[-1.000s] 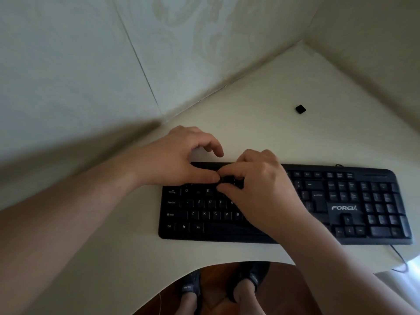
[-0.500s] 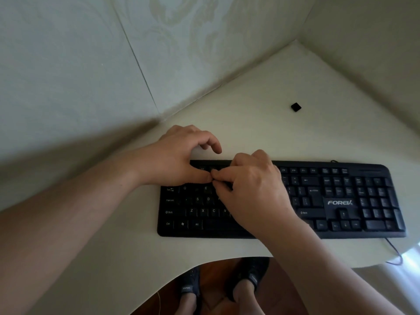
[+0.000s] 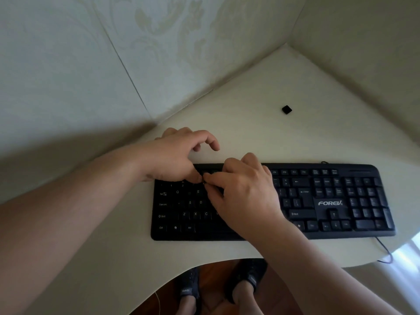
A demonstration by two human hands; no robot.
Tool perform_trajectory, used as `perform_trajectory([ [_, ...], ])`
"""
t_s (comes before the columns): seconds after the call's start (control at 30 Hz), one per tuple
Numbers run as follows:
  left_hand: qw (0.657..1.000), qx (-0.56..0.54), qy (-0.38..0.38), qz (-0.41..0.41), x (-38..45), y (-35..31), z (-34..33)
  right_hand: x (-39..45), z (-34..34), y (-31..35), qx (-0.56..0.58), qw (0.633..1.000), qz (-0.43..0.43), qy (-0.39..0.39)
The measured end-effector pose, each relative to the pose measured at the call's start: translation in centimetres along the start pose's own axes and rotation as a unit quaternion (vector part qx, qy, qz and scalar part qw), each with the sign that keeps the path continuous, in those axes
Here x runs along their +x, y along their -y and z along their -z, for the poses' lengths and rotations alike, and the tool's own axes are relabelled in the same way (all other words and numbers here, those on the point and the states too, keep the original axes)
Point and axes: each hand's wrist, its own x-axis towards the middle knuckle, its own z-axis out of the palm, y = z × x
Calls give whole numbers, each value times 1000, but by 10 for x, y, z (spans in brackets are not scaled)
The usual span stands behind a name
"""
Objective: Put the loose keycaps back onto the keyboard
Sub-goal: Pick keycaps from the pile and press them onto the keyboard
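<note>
Over the last second both hands have crept up the keyboard (image 3: 295, 201), from the letter rows to the number row. The left hand (image 3: 175, 155) and right hand (image 3: 245, 189) now meet there, thumb and fingertips pressed together on something small and dark — probably a keycap being seated, though whether either hand truly grips it I cannot tell. It looks like the pressing-in step. One loose keycap (image 3: 286, 109) lies on the counter (image 3: 227, 123), well behind the keyboard — not yet fitted.

head cam | looks fwd+down | close over keyboard (image 3: 329, 201) on desk (image 3: 250, 123)
</note>
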Motion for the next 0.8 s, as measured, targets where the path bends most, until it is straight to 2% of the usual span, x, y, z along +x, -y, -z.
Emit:
perform_trajectory([
  [0.2, 999, -11, 18, -25, -2, 6, 4, -6, -8, 2, 37, 999, 9, -13],
  [0.3, 998, -46, 20, -40, 0, 8, 7, -2, 2, 1, 98, 995, -9, 4],
  [0.4, 981, -180, 60, -44, -5, 4, 17, 13, 23, -3, 205, 972, -109, 39],
  [0.47, 975, -208, 67, -47, -7, 3, 19, 21, 28, -7, 282, 941, -171, 82],
  [0.57, 980, -191, 43, -42, -7, 6, 15, 26, 27, -6, 305, 927, -189, 109],
  [0.8, 994, -85, -15, -60, -3, 8, 5, 14, 23, 2, 244, 948, -173, 109],
])
